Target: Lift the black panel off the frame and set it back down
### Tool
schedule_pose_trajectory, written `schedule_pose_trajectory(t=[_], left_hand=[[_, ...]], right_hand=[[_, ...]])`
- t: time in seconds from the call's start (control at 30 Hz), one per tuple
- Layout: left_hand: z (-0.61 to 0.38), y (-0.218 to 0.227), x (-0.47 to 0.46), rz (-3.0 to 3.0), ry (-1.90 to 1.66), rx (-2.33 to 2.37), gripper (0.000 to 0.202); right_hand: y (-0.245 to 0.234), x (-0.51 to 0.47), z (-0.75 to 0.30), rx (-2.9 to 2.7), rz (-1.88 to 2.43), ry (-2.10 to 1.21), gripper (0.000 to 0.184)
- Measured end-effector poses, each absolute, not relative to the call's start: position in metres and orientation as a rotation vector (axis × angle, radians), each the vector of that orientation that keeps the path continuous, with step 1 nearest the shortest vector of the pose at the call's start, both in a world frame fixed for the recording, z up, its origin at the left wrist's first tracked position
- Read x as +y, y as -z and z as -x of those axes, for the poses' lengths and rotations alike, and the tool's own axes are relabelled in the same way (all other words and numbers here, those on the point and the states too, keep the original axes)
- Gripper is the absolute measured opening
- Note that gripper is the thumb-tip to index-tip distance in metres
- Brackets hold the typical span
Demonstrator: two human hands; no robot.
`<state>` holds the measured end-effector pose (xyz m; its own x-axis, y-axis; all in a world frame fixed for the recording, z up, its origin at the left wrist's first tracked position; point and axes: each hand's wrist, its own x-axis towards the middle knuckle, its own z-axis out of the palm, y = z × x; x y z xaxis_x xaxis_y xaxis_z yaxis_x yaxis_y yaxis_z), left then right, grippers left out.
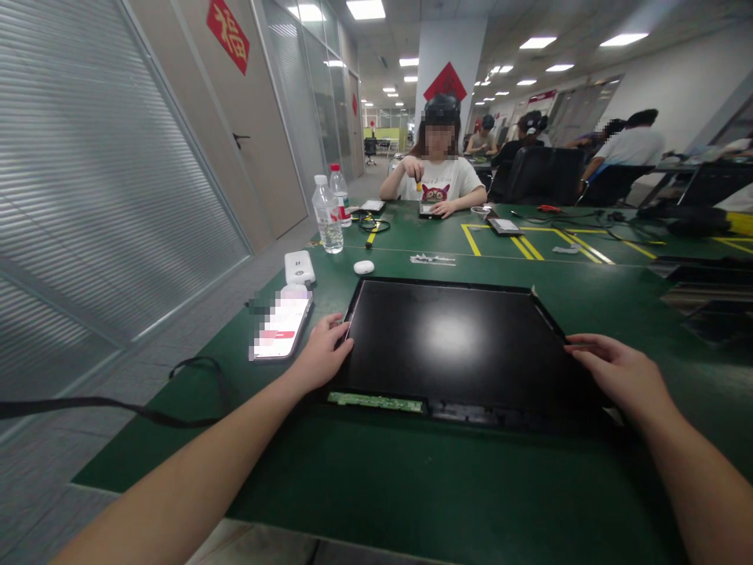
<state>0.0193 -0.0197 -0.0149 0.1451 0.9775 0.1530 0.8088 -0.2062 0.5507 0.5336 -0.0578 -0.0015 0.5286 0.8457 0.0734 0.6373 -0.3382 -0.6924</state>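
Observation:
A large black display panel (452, 345) lies flat on the green table (376, 486) in front of me, with a green circuit strip (375, 402) along its near edge. My left hand (322, 353) grips the panel's left edge with fingers curled over it. My right hand (617, 373) rests on the right edge, fingers laid along the rim.
A phone (281, 329) lies left of the panel, with a white charger case (299, 267) and a small white puck (363, 267) beyond. Two water bottles (327, 216) stand further back. A black strap (147, 408) hangs off the table's left edge. A person (438, 176) works opposite; others sit behind.

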Motion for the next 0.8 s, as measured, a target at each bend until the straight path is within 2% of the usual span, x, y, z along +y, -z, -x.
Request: schedule_pose_trajectory(t=[0.27,0.8], left_hand=[[-0.019,0.007,-0.019,-2.105,-0.662,1.691,0.049],[-0.02,0.003,-0.019,-2.152,-0.635,1.704,0.049]], right_hand=[[-0.003,-0.062,-0.53,-1.222,2.095,-0.376,0.042],[-0.004,-0.063,-0.527,-1.255,2.101,-0.326,0.041]])
